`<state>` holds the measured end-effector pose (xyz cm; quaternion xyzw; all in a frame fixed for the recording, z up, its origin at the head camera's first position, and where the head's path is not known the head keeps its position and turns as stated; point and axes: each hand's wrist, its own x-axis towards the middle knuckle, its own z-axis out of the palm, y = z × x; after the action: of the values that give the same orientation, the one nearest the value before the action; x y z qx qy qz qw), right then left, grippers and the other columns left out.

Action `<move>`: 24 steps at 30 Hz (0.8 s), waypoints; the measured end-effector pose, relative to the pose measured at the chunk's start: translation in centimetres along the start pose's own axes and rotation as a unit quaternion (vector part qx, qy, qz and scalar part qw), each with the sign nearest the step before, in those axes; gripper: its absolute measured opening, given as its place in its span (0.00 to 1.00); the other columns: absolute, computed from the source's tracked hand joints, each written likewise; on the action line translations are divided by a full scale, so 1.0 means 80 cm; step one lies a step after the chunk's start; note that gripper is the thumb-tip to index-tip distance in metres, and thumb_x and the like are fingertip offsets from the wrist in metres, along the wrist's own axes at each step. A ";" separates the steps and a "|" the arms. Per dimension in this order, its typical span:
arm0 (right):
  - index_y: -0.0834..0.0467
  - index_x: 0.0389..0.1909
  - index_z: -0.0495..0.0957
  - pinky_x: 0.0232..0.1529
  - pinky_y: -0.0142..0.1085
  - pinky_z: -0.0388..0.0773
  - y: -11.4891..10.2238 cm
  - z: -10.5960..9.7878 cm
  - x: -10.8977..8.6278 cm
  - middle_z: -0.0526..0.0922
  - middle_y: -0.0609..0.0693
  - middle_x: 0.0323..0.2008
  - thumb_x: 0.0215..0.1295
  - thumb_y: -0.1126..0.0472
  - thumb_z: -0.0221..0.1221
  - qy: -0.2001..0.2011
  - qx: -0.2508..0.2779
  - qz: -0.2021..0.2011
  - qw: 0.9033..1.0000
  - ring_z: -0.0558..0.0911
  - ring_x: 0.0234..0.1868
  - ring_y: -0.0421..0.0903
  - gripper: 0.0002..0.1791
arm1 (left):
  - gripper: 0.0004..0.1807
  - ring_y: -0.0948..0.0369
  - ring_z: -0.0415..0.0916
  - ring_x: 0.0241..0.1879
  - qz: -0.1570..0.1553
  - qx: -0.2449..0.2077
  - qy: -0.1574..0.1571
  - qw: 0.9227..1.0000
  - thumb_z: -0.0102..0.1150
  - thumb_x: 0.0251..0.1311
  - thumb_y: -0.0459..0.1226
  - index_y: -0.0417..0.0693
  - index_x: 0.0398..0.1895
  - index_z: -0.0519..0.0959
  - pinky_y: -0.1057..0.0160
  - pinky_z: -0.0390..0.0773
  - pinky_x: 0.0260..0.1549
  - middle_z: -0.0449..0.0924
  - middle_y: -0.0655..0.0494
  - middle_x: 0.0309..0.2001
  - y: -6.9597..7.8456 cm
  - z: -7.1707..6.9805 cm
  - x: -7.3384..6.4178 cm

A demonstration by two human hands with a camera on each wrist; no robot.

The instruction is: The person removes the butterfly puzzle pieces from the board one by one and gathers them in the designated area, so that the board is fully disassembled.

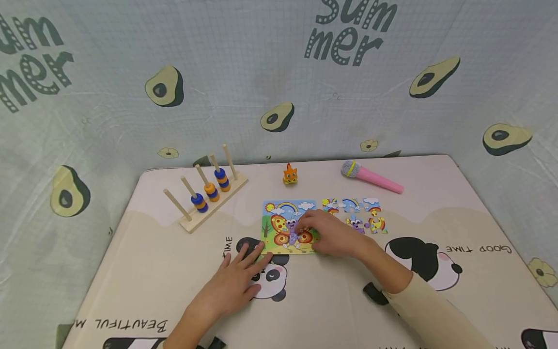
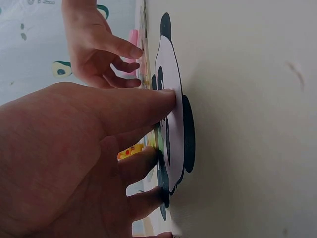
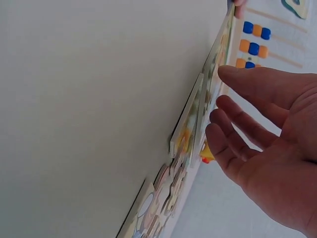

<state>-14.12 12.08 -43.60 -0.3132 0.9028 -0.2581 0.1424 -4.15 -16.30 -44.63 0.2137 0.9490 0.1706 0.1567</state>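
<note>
A butterfly picture puzzle (image 1: pixel 269 231) lies flat at the middle of the table. My left hand (image 1: pixel 233 283) rests with spread fingers on the tabletop, its fingertips at the puzzle's lower left edge. Over the puzzle's right part reaches my right hand (image 1: pixel 335 236), covering some of the butterfly. In the right wrist view its fingers are loosely bent, with nothing seen between them. A puzzle piece (image 3: pixel 187 124) there sits at the puzzle's near right edge, seemingly a little askew. Loose pieces with a rainbow (image 1: pixel 350 205) and a wing (image 1: pixel 377 224) lie to the right, partly behind my right hand.
Back left stands a wooden peg rack (image 1: pixel 200 220) with blue and orange beads. An orange toy figure (image 1: pixel 289 174) stands behind the puzzle. Toward the back right lies a pink microphone (image 1: pixel 377 179). A printed curtain (image 1: pixel 226 87) hangs behind the table (image 1: pixel 144 271).
</note>
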 end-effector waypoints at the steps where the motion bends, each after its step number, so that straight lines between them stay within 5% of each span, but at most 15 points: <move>1: 0.50 0.55 0.85 0.68 0.52 0.74 0.000 0.000 0.001 0.81 0.45 0.57 0.58 0.75 0.65 -0.004 0.001 0.005 1.000 0.76 0.62 0.49 0.26 | 0.35 0.39 0.49 0.82 0.000 -0.001 -0.001 1.000 0.63 0.71 0.44 0.61 0.80 0.65 0.26 0.52 0.73 0.53 0.56 0.84 0.000 0.000 0.000; 24: 0.53 0.58 0.86 0.67 0.51 0.75 -0.003 -0.001 0.010 0.80 0.49 0.56 0.58 0.74 0.65 -0.031 -0.038 0.003 0.999 0.77 0.60 0.51 0.27 | 0.35 0.39 0.49 0.82 0.000 0.001 -0.002 1.000 0.62 0.72 0.44 0.60 0.80 0.65 0.27 0.52 0.73 0.53 0.56 0.84 0.001 0.000 0.000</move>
<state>-14.67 11.42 -43.49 -0.3233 0.9082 -0.2132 0.1589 -4.09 -16.24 -44.62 0.2140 0.9490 0.1691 0.1581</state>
